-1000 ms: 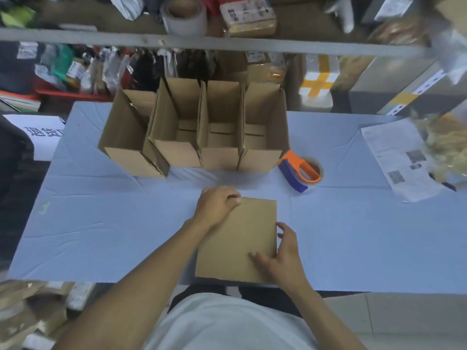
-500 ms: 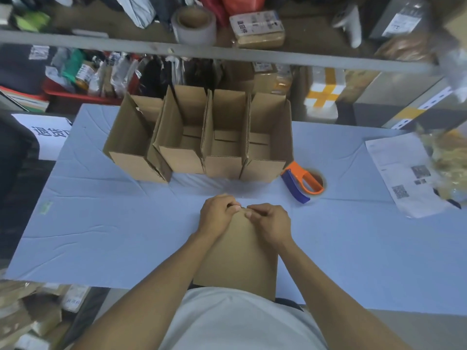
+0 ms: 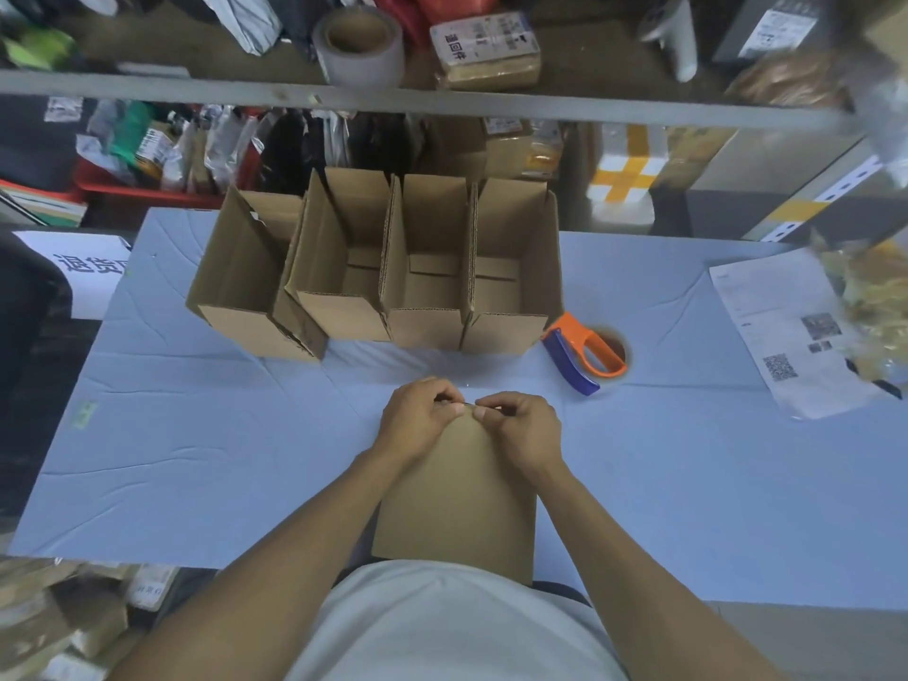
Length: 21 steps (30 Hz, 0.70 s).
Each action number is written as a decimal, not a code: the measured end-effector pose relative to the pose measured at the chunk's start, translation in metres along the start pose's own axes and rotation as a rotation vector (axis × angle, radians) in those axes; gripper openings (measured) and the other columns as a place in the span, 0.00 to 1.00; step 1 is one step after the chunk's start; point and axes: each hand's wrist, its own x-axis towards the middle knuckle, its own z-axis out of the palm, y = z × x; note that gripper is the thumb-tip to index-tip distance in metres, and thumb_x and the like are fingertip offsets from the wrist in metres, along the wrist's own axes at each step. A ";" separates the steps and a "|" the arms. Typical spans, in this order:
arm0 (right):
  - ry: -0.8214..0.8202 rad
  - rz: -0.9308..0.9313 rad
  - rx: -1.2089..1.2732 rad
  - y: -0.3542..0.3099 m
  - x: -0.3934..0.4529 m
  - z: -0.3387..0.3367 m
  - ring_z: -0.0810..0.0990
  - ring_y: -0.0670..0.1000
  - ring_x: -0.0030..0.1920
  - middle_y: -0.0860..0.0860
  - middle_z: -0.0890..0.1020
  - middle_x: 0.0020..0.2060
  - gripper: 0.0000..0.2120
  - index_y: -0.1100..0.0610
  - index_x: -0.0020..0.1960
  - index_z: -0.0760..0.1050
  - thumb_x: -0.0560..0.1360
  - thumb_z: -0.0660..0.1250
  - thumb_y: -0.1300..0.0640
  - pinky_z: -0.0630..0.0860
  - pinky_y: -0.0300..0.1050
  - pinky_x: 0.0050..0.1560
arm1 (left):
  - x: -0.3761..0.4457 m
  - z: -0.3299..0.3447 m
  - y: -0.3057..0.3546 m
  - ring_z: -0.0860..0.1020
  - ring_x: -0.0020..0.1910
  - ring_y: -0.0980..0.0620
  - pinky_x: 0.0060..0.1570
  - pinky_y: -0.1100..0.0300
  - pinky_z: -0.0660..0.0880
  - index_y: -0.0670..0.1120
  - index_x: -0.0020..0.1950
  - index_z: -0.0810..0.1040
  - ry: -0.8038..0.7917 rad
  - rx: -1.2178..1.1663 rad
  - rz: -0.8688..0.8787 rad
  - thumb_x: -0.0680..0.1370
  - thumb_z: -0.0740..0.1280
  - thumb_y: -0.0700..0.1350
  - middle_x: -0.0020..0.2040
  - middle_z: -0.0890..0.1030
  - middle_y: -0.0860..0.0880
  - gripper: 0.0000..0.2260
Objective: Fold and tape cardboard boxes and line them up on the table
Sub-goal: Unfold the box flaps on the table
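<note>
Cardboard, one flattened box, lay with its long axis running from the person's body toward the tape dispenser. Left hand and right hand met at its far edge, fingers pinched on that edge, equally near. Four opened boxes stood in one row just left of the dispenser.

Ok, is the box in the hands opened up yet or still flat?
Still flat: the cardboard box shows one unbroken face, both hands pinching its far edge.
</note>
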 end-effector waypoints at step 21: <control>0.007 -0.155 -0.038 0.005 -0.008 -0.002 0.76 0.48 0.55 0.37 0.81 0.46 0.07 0.47 0.50 0.84 0.77 0.68 0.55 0.72 0.44 0.57 | -0.017 0.005 -0.005 0.68 0.57 0.48 0.44 0.56 0.72 0.44 0.55 0.78 0.227 0.330 0.060 0.76 0.70 0.48 0.54 0.74 0.48 0.11</control>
